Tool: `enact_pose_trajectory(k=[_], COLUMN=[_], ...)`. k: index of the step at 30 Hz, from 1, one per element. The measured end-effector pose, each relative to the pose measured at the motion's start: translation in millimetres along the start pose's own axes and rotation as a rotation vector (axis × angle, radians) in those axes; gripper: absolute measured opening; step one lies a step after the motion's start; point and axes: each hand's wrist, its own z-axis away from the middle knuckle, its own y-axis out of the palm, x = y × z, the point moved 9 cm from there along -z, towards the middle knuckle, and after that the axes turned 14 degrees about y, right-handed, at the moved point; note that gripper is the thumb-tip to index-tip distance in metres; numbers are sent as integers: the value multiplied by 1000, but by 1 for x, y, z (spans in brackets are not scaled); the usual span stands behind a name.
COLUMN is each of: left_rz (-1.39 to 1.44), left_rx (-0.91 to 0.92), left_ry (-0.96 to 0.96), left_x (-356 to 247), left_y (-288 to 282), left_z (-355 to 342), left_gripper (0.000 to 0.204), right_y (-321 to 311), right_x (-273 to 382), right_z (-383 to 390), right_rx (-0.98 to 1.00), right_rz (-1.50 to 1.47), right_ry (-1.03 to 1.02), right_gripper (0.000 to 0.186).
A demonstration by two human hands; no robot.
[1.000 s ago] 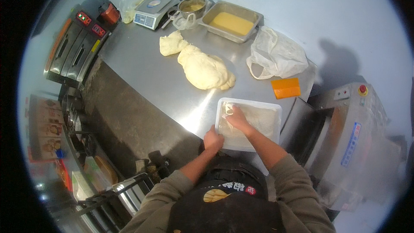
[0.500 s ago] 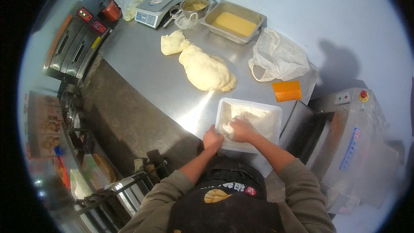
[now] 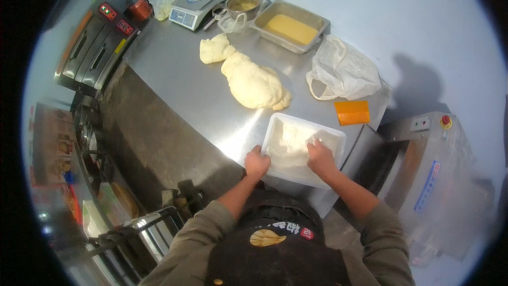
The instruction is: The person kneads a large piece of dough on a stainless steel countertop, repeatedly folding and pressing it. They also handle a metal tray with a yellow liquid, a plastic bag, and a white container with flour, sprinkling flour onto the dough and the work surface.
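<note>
A white plastic tub [image 3: 294, 179] stands at the near edge of the steel table, with pale flour [image 3: 290, 133] spread over its bottom. My left hand [image 3: 257, 163] is closed round the tub's left rim. Inside the tub, toward its right side, my right hand [image 3: 320, 158] has its fingers curled together, with white flour at the fingertips. How much they hold is hidden. Beyond the tub lies a large lump of pale dough [image 3: 253, 83], joined at its far end to a smaller piece of dough [image 3: 214, 49].
An orange scraper [image 3: 352, 113] and a crumpled white plastic bag [image 3: 345, 74] lie right of the dough. Along the wall are a steel pan [image 3: 319, 27] of yellow stuff, a metal bowl [image 3: 243, 4] and a scale [image 3: 193, 8]. A steel machine [image 3: 418, 175] borders the table's right.
My right hand has moved right through the tub, away from my left hand. My left hand stays on the rim, and the tub is slightly more tilted in view.
</note>
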Motion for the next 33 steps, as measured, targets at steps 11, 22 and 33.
enact_pose_trajectory(k=[11,22,33], left_rz=[377,554,382], left_rx=[41,-66,-67], left_ry=[145,-259,-345], left_x=[21,79,79], left_y=[-1,64,55], left_z=[6,16,17], left_gripper=[40,46,40], right_y=[83,115,107], right_x=[50,67,84], right_z=[-80,-43,-21], right_rx=[263,412,625], right_rz=[-322,-281,-1], right_ry=[179,-67,-381], right_gripper=[58,52,37])
